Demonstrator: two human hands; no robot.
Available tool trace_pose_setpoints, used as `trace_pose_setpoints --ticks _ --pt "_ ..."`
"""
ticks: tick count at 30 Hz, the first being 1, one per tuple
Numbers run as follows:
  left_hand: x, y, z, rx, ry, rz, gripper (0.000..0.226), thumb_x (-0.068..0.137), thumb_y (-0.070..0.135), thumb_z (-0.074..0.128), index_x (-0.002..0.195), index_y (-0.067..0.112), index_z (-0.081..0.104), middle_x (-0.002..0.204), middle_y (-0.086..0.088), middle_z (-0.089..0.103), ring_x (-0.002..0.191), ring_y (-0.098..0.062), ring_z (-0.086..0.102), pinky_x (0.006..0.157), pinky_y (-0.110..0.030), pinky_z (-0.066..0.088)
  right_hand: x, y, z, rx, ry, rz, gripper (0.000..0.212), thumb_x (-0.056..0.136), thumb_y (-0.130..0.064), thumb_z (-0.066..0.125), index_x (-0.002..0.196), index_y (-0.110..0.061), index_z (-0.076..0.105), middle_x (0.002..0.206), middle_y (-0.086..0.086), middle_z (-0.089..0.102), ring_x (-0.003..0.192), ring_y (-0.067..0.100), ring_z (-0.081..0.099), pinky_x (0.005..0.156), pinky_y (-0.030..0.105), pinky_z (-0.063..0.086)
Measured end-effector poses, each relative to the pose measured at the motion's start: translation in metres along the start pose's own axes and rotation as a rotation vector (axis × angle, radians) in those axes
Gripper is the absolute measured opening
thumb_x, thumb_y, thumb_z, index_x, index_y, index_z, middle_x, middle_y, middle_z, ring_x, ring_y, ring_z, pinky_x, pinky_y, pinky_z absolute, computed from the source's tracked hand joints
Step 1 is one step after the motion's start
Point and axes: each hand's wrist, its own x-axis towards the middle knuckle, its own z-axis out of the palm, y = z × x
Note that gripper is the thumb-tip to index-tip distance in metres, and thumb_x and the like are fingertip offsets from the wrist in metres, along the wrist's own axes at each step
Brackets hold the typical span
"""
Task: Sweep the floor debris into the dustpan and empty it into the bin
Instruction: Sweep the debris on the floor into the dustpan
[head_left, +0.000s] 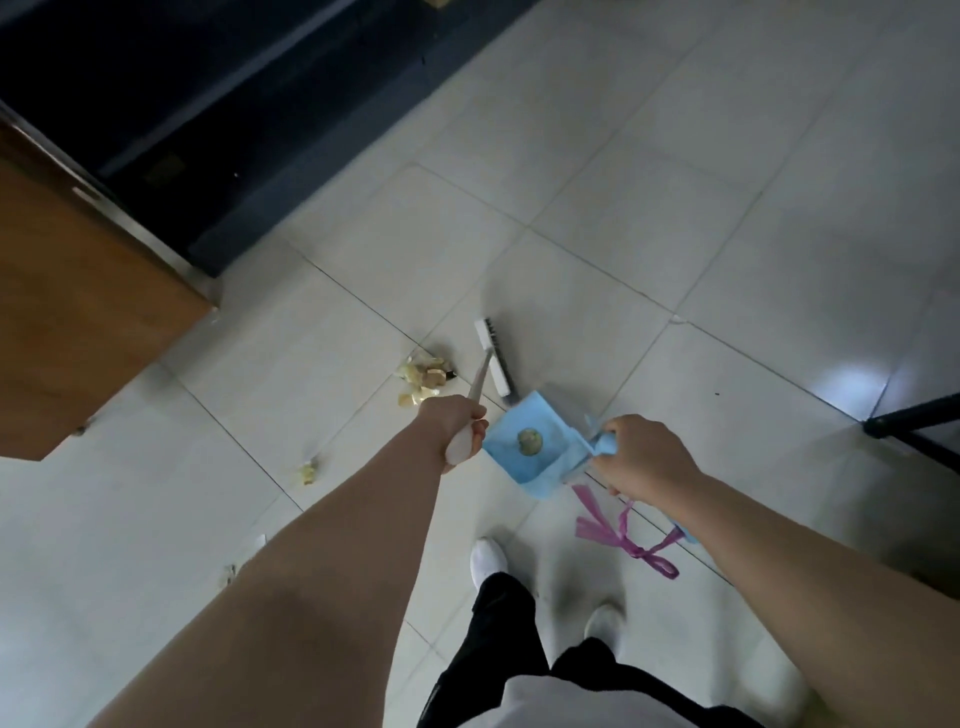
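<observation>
My left hand (457, 423) is shut on the white handle of a small broom (493, 358), whose brush head rests on the tiled floor just beyond a light blue dustpan (530, 447). My right hand (641, 454) grips the dustpan's handle and holds the pan above the floor. One round greenish scrap (530, 441) lies inside the pan. A pile of yellowish debris (423, 376) lies on the tiles left of the brush head. Smaller bits lie nearer me, one yellow scrap (309, 472) and another pale scrap (230, 574). No bin is in view.
A brown wooden cabinet (78, 322) stands at the left, a dark unit (208, 104) behind it. A black stand leg (914, 421) reaches in at the right. A purple ribbon (623, 535) hangs from the dustpan handle. My white shoes (488, 558) stand on the tiles below.
</observation>
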Motion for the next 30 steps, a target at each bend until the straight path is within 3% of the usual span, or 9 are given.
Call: trace_pose_setpoints --ticks 6,9,11,16,24,30 --pt "0.022 0.034 -0.054 -0.135 0.060 -0.031 0.009 0.098 0.001 0.046 0.093 0.007 0.049 0.076 -0.006 0.050 0.050 -0.007 0.044 0.045 -0.013 0.038 0.030 -0.033 0.003 -0.083 -0.047 -0.046 0.017 0.082 -0.019 0.056 0.096 -0.014 0.064 0.087 0.004 0.071 0.081 0.025 0.069 0.065 0.027 0.049" --pt "0.027 0.033 -0.087 -0.268 0.090 -0.073 0.007 0.096 0.007 0.050 0.089 0.006 0.050 0.069 -0.005 0.051 0.029 -0.006 0.046 0.032 -0.012 0.042 0.039 -0.049 0.003 -0.112 -0.054 -0.076 0.019 0.083 -0.018 0.055 0.100 -0.014 0.064 0.085 0.004 0.071 0.077 0.025 0.070 0.072 0.030 0.057" --pt "0.025 0.023 -0.106 -0.345 0.104 -0.091 0.012 0.095 0.009 0.050 0.084 0.006 0.050 0.064 -0.003 0.052 0.025 -0.006 0.046 0.029 -0.012 0.040 0.043 -0.059 0.002 -0.123 -0.064 -0.111 0.019 0.084 -0.018 0.056 0.101 -0.013 0.063 0.084 0.006 0.072 0.075 0.025 0.071 0.075 0.034 0.060" --pt "0.003 -0.030 -0.136 -0.480 0.216 -0.099 0.009 0.096 0.009 0.048 0.089 0.005 0.049 0.044 -0.004 0.052 0.022 -0.007 0.041 0.029 -0.010 0.037 0.039 -0.081 0.010 -0.234 -0.140 -0.266 0.020 0.086 -0.018 0.058 0.104 -0.012 0.062 0.088 0.007 0.071 0.081 0.027 0.070 0.076 0.033 0.058" --pt "-0.043 -0.144 -0.163 -0.716 0.328 -0.103 0.017 0.098 0.010 0.044 0.083 0.003 0.047 0.045 -0.004 0.050 0.023 -0.004 0.041 0.027 -0.009 0.037 0.015 -0.095 0.020 -0.406 -0.224 -0.441 0.033 0.087 -0.022 0.058 0.119 -0.015 0.062 0.104 0.006 0.070 0.090 0.027 0.071 0.083 0.034 0.058" --pt "-0.082 -0.187 -0.166 -0.847 0.367 -0.006 0.016 0.100 0.008 0.038 0.085 0.005 0.043 0.041 -0.002 0.043 0.023 -0.004 0.039 0.026 -0.008 0.034 -0.003 -0.090 0.020 -0.457 -0.259 -0.520 0.030 0.088 -0.019 0.058 0.118 -0.011 0.061 0.095 0.007 0.071 0.084 0.026 0.072 0.082 0.037 0.059"
